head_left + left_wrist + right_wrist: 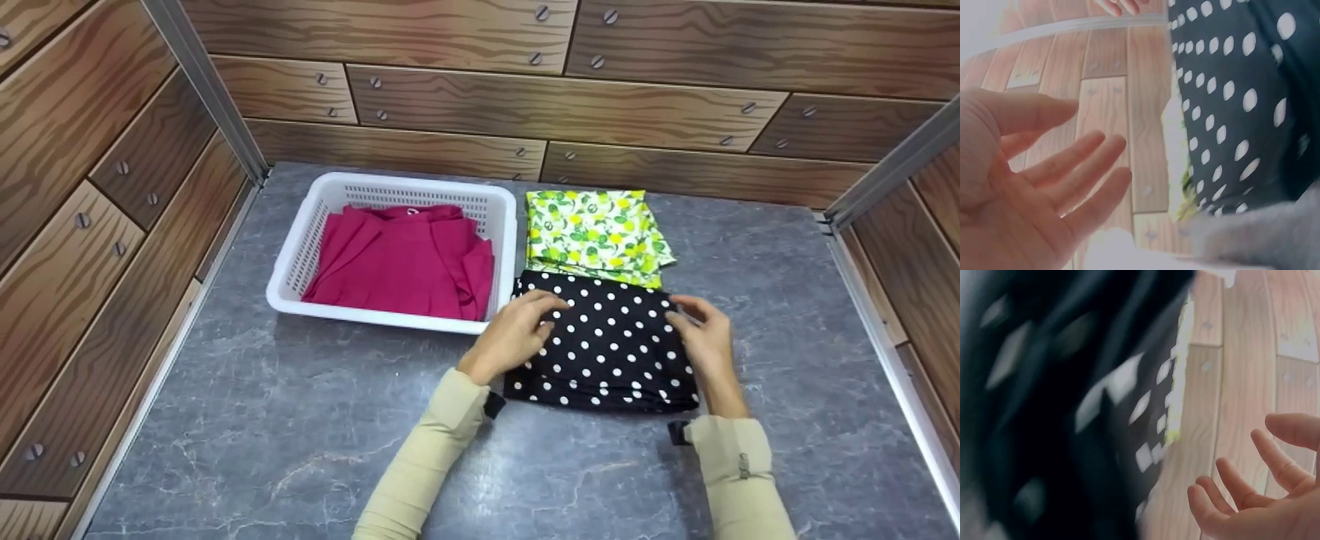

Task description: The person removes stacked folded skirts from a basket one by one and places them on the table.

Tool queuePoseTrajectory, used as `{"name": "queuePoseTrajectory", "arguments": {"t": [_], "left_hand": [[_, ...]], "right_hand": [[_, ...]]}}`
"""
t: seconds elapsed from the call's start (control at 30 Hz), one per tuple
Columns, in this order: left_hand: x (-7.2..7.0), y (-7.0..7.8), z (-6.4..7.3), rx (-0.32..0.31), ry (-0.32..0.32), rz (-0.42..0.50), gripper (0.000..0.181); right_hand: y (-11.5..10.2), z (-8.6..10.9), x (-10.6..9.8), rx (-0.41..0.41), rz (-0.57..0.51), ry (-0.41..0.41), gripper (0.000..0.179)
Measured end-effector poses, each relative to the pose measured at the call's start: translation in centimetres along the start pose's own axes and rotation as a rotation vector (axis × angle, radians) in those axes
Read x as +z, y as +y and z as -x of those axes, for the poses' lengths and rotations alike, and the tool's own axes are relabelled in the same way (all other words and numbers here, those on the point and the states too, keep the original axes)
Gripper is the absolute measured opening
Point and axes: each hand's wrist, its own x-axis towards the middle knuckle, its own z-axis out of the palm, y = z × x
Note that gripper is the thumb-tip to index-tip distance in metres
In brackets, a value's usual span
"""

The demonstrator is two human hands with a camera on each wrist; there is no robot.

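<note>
A black cloth with white polka dots [600,337] lies folded into a rough rectangle on the grey table. Over its left part, my left hand [517,334] hovers with loosely bent fingers; the left wrist view shows the same hand [1055,174] with fingers spread and nothing in them. My right hand [705,334] is at the right edge of the dotted cloth, fingertips close to its upper right corner. In the right wrist view that hand [1264,489] has its fingers apart, holding nothing, beside the dotted cloth [1072,410].
Left of the dotted cloth stands a white plastic basket [279,289] with a folded magenta garment [405,262] inside. A folded lemon-print cloth [592,229] lies behind the dotted one, partly overlapped by it. Wood-patterned walls [450,90] enclose the grey table [300,420].
</note>
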Motion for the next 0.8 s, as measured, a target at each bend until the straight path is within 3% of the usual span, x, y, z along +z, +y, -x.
{"name": "queuePoseTrajectory", "arguments": {"t": [0.13,0.37,0.57,0.8], "left_hand": [[-1.8,-0.5,-0.1,0.004,0.059,-0.045,0.035],[-4.7,-2.4,0.1,-0.061,0.147,-0.103,0.033],[-6.9,-4.0,0.6,-0.132,0.136,-0.159,0.034],[-9.5,-5.1,1.2,-0.209,0.122,-0.22,0.037]], "right_hand": [[-1.9,-0.2,2.3,-0.076,-0.07,-0.004,0.026],[-5.1,-0.2,6.6,-0.114,-0.224,-0.13,0.029],[-7.1,-0.3,9.5,-0.124,-0.276,-0.211,0.03],[-8.7,-0.5,11.9,-0.128,-0.207,-0.299,0.031]]}}
